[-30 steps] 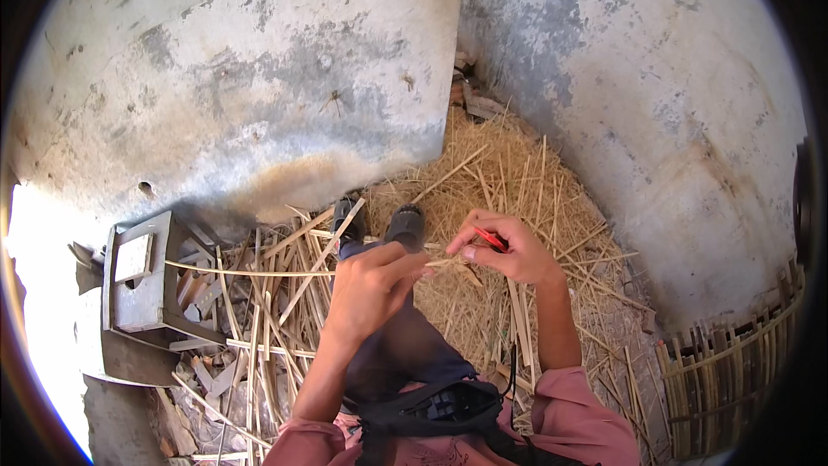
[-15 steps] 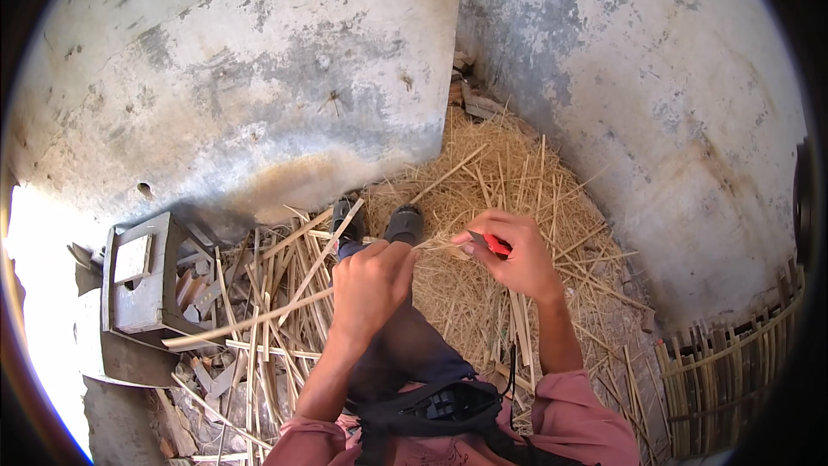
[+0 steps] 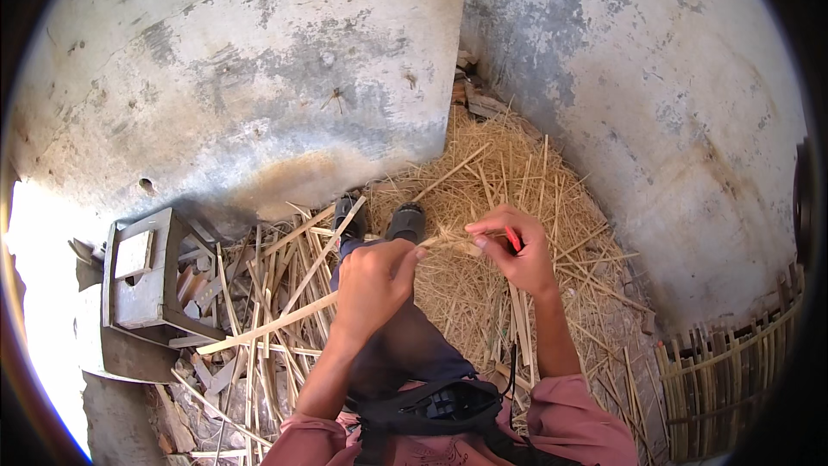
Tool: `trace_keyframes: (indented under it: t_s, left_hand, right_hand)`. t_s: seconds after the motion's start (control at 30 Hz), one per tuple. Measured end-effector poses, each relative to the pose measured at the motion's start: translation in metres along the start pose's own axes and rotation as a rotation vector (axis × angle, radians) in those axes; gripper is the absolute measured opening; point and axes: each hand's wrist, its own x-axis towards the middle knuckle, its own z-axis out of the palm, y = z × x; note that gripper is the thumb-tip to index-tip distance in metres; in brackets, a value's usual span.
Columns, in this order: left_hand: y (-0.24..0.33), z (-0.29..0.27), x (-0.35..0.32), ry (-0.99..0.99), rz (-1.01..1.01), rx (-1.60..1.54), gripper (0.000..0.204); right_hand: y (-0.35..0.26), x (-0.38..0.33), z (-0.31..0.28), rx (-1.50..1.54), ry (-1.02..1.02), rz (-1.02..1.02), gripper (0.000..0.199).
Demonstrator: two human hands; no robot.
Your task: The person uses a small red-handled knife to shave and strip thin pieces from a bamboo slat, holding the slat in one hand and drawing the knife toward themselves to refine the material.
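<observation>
Right hand (image 3: 528, 264) and pale strip (image 3: 276, 325) have shifted right | I see left hand (image 3: 373, 280) clenched on strip, right grasping red tool (image 3: 514, 238) | strip juts left above loose slats (image 3: 321, 263) | likely shaving; next needs steady grip

My bare left hand (image 3: 373, 283) is curled closed, its back upward; near to its right, my bare right hand (image 3: 523, 252) bends its fingers inward, bare forearms (image 3: 556, 336) below.

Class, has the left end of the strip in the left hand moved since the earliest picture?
Yes: judged against the grey box, the strip has its left end lower in the picture and slightly farther right.
</observation>
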Motion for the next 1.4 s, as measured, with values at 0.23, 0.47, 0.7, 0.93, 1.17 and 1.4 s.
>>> trace_keyframes:
  t_s: [0.23,0.47,0.7,0.93,1.17,1.4]
  left_hand:
    - [0.001,-0.001,0.002,0.102,0.058,0.106,0.014]
    - [0.003,0.005,0.0,0.136,0.069,0.234,0.017]
    - [0.001,0.017,-0.005,0.048,0.125,0.318,0.012]
    - [-0.001,0.019,-0.004,0.131,0.188,0.262,0.01]
    - [0.0,0.015,-0.005,0.122,0.17,0.218,0.013]
    - [-0.003,0.02,-0.002,0.151,0.089,-0.276,0.021]
  right_hand:
    - [-0.008,0.002,0.0,-0.11,-0.043,-0.021,0.03]
    - [-0.048,-0.002,0.008,-0.152,0.02,0.047,0.031]
    - [-0.046,0.008,0.032,-0.293,0.044,0.078,0.029]
    - [-0.027,0.017,0.026,-0.298,-0.171,0.077,0.037]
    - [-0.031,0.021,0.022,-0.319,-0.259,0.251,0.041]
    - [0.003,-0.006,0.054,0.253,0.081,0.185,0.031]
